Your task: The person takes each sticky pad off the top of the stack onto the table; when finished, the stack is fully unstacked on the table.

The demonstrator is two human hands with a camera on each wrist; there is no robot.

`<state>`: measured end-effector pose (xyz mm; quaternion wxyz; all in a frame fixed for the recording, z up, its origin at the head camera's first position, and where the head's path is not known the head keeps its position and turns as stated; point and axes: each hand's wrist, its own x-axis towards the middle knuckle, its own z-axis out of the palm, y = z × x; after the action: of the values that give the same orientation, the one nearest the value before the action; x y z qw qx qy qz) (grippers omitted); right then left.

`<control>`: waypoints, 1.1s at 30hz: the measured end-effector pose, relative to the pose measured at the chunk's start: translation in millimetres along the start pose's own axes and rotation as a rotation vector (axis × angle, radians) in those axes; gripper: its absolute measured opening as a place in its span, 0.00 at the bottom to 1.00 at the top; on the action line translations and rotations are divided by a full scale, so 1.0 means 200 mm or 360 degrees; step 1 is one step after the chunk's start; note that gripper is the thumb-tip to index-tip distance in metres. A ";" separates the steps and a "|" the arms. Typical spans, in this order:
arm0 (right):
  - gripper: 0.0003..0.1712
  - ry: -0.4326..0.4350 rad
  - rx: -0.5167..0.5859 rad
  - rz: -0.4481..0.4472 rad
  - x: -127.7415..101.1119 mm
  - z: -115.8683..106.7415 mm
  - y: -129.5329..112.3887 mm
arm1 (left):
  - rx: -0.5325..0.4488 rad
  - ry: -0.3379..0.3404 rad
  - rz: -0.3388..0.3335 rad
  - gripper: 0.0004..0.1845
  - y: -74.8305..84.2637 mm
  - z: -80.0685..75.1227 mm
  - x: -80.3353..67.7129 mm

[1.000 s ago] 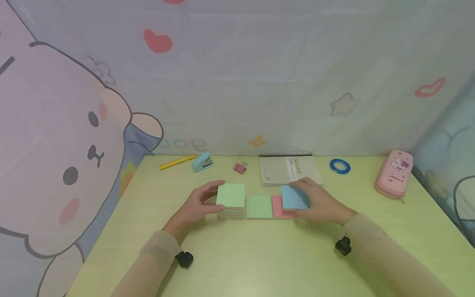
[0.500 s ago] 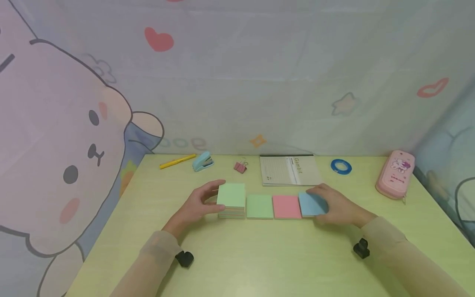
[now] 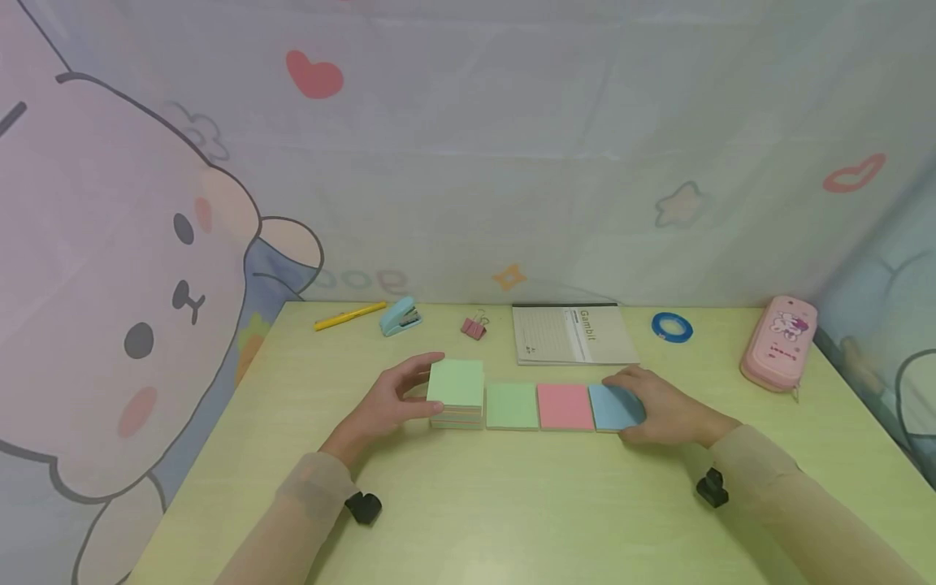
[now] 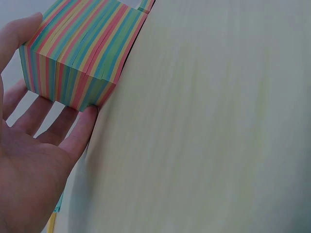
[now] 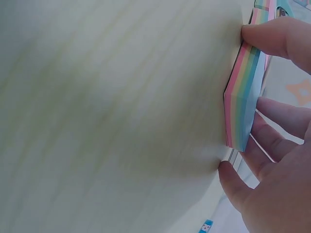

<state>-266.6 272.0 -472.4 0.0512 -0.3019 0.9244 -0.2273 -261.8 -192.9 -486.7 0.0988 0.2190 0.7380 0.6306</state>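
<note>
A thick note stack (image 3: 456, 393) with a green top and striped sides (image 4: 82, 53) stands on the yellow-green table (image 3: 512, 504). My left hand (image 3: 411, 395) grips it from the left, thumb behind and fingers in front. To its right lie a thin green pad (image 3: 512, 405), a pink pad (image 3: 565, 406) and a blue pad (image 3: 611, 406), edge to edge in a row. My right hand (image 3: 647, 404) holds the blue pad at its right side. In the right wrist view this thin pad (image 5: 243, 97) lies flat between thumb and fingers (image 5: 277, 119).
Along the back edge lie a yellow pen (image 3: 349, 317), a blue stapler (image 3: 399, 317), a pink binder clip (image 3: 474, 327), a notebook (image 3: 574, 334) and a blue tape ring (image 3: 671, 327). A pink pencil case (image 3: 778, 341) sits at the right. Printed cloth walls surround the table.
My right hand carried the blue pad from above the pink pad to the right and set it down beside the pink pad. The left hand stayed on the thick stack.
</note>
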 end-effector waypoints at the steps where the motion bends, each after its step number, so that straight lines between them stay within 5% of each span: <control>1: 0.44 -0.0004 -0.0001 0.0001 0.00 0.00 0.00 | 0.0000 -0.0001 0.0000 0.42 0.00 0.00 0.00; 16: 0.47 -0.0062 0.0008 -0.0002 0.01 -0.03 -0.02 | -0.0003 -0.0009 0.0015 0.42 -0.01 -0.01 0.00; 22: 0.51 0.0026 -0.0033 -0.0005 0.03 -0.03 -0.04 | -0.0024 -0.0005 0.0026 0.41 -0.03 -0.01 0.00; 33: 0.44 0.0176 0.0261 -0.0072 0.26 0.04 -0.39 | -0.0043 -0.0001 0.0002 0.41 -0.01 -0.01 0.00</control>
<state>-265.0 183.0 -442.6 0.0195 -0.3046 0.8971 -0.3195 -262.3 -194.7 -489.0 0.1015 0.2182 0.7293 0.6404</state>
